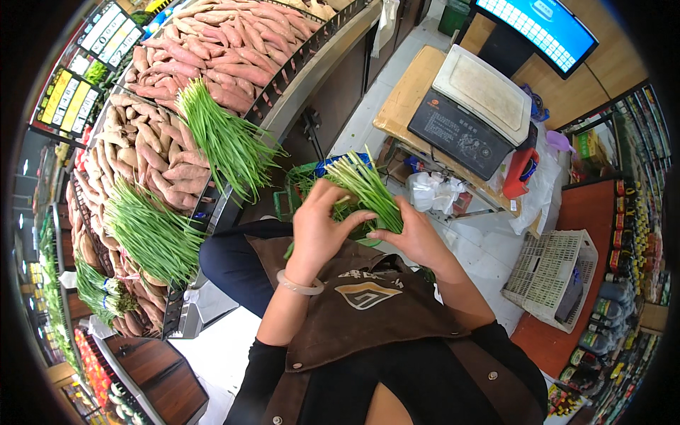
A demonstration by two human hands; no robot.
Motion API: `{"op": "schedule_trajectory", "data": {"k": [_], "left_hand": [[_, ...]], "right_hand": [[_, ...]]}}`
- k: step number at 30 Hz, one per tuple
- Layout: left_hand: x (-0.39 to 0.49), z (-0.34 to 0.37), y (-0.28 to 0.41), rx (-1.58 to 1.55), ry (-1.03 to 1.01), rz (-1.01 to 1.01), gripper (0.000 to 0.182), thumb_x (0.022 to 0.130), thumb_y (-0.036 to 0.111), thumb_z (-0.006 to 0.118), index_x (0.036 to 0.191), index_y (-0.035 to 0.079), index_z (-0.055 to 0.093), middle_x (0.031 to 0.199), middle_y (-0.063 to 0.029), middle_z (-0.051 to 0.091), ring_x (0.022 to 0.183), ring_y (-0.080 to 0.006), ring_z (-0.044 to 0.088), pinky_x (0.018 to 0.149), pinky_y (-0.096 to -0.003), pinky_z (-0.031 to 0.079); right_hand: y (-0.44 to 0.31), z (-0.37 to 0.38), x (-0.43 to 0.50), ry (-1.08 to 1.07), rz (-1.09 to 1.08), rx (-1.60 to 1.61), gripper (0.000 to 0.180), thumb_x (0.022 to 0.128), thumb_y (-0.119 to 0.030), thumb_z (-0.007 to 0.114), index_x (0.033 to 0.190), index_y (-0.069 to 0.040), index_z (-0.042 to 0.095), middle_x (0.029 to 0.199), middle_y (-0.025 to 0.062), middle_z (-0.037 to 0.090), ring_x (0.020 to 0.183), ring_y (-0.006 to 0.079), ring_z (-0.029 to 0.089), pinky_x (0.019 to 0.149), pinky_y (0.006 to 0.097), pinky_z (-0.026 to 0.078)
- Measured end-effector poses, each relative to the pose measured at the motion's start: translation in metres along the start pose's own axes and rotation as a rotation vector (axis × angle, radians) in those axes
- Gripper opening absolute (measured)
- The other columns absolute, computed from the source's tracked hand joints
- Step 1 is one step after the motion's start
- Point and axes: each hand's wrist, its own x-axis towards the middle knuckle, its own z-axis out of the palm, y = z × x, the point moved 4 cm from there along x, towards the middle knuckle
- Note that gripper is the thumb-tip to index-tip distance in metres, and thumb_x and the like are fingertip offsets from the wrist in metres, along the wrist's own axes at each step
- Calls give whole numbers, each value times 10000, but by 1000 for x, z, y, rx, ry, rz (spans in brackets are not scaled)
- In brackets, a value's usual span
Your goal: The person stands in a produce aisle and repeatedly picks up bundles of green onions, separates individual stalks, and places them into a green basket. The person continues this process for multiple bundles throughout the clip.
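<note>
My right hand grips a bunch of green chives, its pale cut ends pointing up and away from me. My left hand, with a pale bangle at the wrist, is curled beside the bunch. A pale stalk end shows between its fingers and a green blade pokes out below, so it appears to hold a few loose chives. Both thumbs point toward each other at the bunch's lower part. Under the hands, partly hidden, a green basket contains loose green trimmings.
Two chive piles lie on sweet potatoes at left, near a tied bunch. A weighing scale stands on a wooden table at right, below a screen. A plastic crate sits farther right.
</note>
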Motion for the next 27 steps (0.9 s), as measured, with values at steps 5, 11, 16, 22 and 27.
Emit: {"op": "schedule_trajectory", "data": {"k": [5,11,16,22,27], "left_hand": [[15,-21,-28,-33,223,-29,192,768,99,776,856,25,623,853,-71,596,676,-235,596,595,-321,474],[15,-51,-21,307,503,-119,310,809,92,719,1105,86,628,1072,-81,578,651,-219,575,598,-327,491],[11,-7,21,244,137,184,360,666,265,848,923,77,679,996,-64,559,695,-189,579,567,-308,481],[19,-14,-8,272,217,173,172,769,112,743,868,67,609,914,-65,566,734,-281,609,609,-358,488],[25,-49,-51,298,473,-289,180,858,190,724,937,67,618,881,-100,640,669,-241,600,584,-328,468]], "right_hand": [[6,-3,4,36,-70,76,710,784,-382,782,1239,56,458,1061,300,627,999,473,607,830,452,491],[7,-5,8,39,-6,-81,685,788,-380,775,1233,30,454,986,277,647,932,469,621,776,482,494],[-3,-3,10,-5,33,-191,566,788,-348,790,1128,-35,463,990,211,660,950,421,634,769,421,497],[-1,-6,9,-23,-70,-113,661,776,-415,778,1197,-2,478,966,249,653,922,442,632,758,463,497],[6,-4,6,-109,-28,127,730,801,-447,764,1284,17,473,981,198,667,917,345,657,797,411,498]]}}
